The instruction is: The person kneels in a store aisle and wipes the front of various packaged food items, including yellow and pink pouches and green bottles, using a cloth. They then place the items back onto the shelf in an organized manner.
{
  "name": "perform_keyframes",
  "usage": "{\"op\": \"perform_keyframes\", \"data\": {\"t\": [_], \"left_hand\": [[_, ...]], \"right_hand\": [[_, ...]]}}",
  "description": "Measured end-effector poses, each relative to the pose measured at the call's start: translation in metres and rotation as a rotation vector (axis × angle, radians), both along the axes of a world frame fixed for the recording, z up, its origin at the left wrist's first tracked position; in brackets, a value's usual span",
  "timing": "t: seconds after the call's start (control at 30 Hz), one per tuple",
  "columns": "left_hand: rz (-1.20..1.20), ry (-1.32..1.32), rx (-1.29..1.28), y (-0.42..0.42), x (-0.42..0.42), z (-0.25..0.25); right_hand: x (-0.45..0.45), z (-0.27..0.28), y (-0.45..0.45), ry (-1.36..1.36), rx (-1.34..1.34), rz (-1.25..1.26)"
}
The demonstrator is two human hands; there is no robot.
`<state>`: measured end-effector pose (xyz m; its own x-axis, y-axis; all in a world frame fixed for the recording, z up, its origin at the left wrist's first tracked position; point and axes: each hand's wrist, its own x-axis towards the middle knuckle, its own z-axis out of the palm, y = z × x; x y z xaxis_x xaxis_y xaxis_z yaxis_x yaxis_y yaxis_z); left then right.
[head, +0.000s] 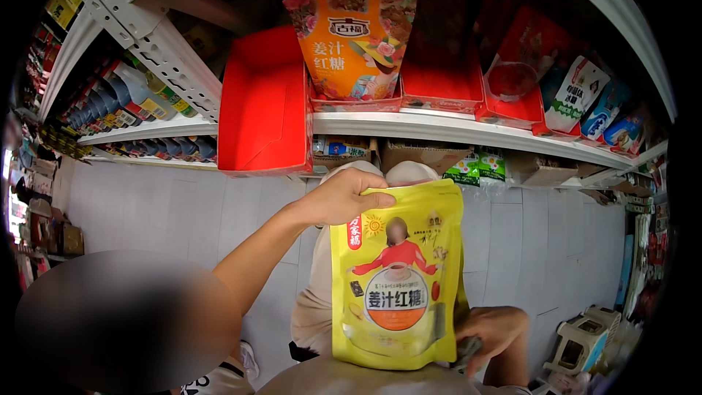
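My left hand (348,195) pinches the top edge of a yellow stand-up pouch (397,285), which hangs upright in front of my body with its printed face showing. Low at the right, my right hand (491,334) is closed on a crumpled greyish cloth (468,352), beside the pouch's lower right edge; the pouch may hide some of its fingers. Ahead on the shelf, an orange pouch (356,49) stands in a red display box. To its left, an empty red box (266,109) juts out past the shelf edge.
White metal shelving (439,126) crosses ahead, with a perforated upright (159,60) at left. More red boxes (444,85) hold pouches at right. Bottles (142,99) line the left shelf. Cardboard boxes (425,158) and green packets (491,163) sit lower. A plastic step stool (584,337) stands at right.
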<state>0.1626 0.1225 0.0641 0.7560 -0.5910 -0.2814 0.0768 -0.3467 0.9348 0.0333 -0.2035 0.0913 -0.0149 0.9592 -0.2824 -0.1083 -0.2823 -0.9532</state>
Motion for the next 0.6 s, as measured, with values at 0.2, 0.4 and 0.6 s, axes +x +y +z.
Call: {"op": "perform_keyframes", "data": {"t": [0.2,0.4,0.6], "left_hand": [[-0.006,0.055,0.061,-0.006,-0.001,0.01],[0.136,0.108,0.001,-0.005,-0.016,-0.012],[0.134,-0.018,-0.017,-0.008,-0.023,-0.023]], "right_hand": [[0.006,0.054,-0.026,-0.227,0.32,-0.861],[0.016,0.071,0.085,-0.88,0.379,-0.674],[0.065,0.002,0.093,-1.333,0.26,-0.913]]}}
